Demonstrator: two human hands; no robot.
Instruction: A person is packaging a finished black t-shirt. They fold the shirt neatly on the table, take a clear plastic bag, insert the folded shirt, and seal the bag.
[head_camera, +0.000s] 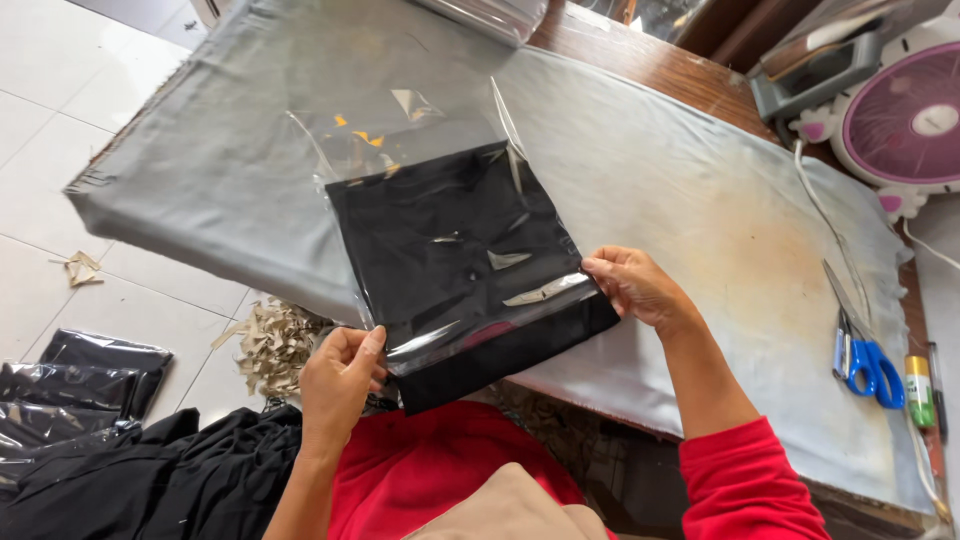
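While both hands pinch the near edges of a clear bag (440, 200), the left hand (340, 385) at its lower left corner and the right hand (630, 285) at its lower right, a folded black garment (460, 270) sits most of the way inside, its near end showing past the bag's mouth between the hands. Bagging looks nearly done; seating the garment fully seems to call for a steady pull on both edges. Beyond the hands, the bag lies on the grey-covered bench (700, 200). Right of the right hand lie blue scissors (865, 365). Left of the left hand, bagged black pieces (80, 385) are partly cut off, and glare hides the bag's far end.
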